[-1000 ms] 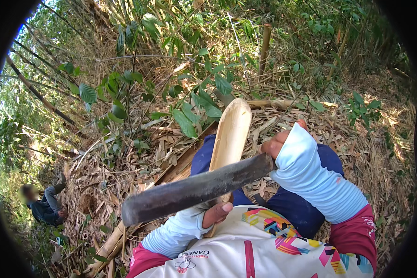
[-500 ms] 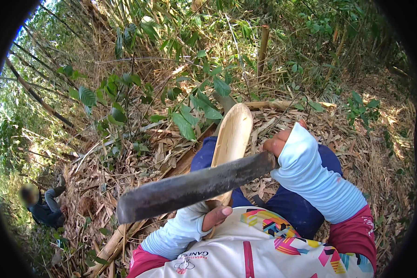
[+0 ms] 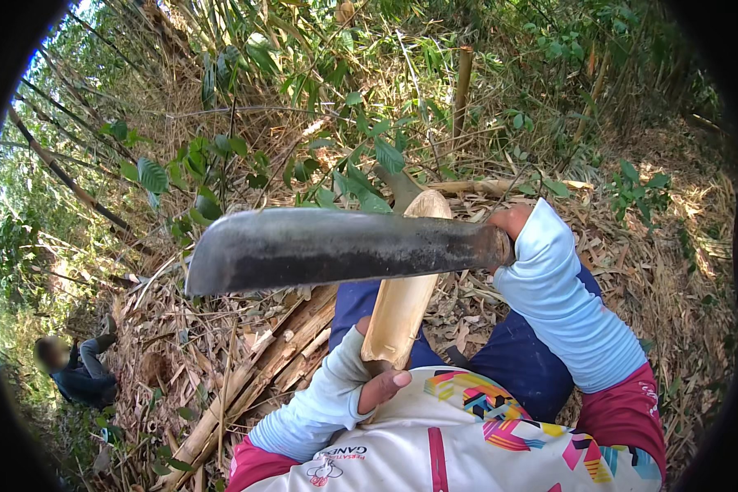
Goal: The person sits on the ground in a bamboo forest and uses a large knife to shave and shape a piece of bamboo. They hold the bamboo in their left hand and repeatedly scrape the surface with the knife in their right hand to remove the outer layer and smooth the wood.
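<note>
A pale, hollow length of split bamboo (image 3: 403, 316) points away from me between my knees, its open trough facing up. My left hand (image 3: 375, 387) grips its near end, thumb on the closer side. In my right hand (image 3: 510, 228) is the handle of a machete (image 3: 328, 254), mostly hidden by the fingers. The broad dark blade lies across the view above the bamboo, tip to the left, and covers part of the trough near its far end. Whether the edge touches the bamboo I cannot tell.
Split brown bamboo pieces (image 3: 246, 394) lie on the leaf litter to my left. Leafy stems (image 3: 361, 176) grow just ahead, and an upright cut stalk (image 3: 462, 90) stands beyond. Another person (image 3: 86, 369) sits at the far left.
My right hand has lifted the machete up and away from me, and its blade lies more level. The bamboo's near part has come into view. My left hand stays at the near end.
</note>
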Motion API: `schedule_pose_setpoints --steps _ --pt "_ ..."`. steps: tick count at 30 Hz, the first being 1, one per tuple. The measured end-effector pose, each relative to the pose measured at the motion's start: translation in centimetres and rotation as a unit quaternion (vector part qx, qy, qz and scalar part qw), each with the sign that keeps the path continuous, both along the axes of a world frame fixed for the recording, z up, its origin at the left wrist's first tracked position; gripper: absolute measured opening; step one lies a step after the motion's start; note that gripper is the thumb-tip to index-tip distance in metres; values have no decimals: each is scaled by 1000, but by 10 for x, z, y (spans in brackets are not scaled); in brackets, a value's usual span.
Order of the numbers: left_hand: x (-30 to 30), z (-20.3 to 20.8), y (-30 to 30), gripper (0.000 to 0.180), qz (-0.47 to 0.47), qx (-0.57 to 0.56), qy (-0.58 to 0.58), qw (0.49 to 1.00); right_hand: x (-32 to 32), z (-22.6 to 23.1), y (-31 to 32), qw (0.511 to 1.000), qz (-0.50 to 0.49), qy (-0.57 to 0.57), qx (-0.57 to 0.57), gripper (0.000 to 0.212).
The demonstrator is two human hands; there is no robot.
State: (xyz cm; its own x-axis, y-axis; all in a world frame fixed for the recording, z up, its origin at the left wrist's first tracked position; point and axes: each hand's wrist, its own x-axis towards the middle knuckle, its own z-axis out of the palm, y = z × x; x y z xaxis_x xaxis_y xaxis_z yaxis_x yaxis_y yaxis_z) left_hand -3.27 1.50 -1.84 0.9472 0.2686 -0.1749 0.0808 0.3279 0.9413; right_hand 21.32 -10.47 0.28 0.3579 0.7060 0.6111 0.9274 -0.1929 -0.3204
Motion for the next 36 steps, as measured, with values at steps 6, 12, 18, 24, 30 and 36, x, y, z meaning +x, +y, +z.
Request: schedule_pose_setpoints --steps 6,12,18,24,30,36 --pt "1 -4 0 52 46 119 -13 992 -11 0 -7 993 52 -104 -17 15" --pt "1 -5 5 47 55 201 -51 977 -17 -6 -8 988 80 -127 -26 15" --pt "-6 1 11 48 93 88 -40 991 -4 -2 -15 992 64 -111 -18 19" --pt "-21 12 24 50 203 41 -41 977 9 -1 -25 989 46 -139 -25 29" --pt "-35 13 29 57 197 86 -104 971 13 -13 -27 995 36 -86 -41 27" --pt "-43 24 31 53 193 109 -55 974 10 -9 -24 990 43 -125 -48 29"
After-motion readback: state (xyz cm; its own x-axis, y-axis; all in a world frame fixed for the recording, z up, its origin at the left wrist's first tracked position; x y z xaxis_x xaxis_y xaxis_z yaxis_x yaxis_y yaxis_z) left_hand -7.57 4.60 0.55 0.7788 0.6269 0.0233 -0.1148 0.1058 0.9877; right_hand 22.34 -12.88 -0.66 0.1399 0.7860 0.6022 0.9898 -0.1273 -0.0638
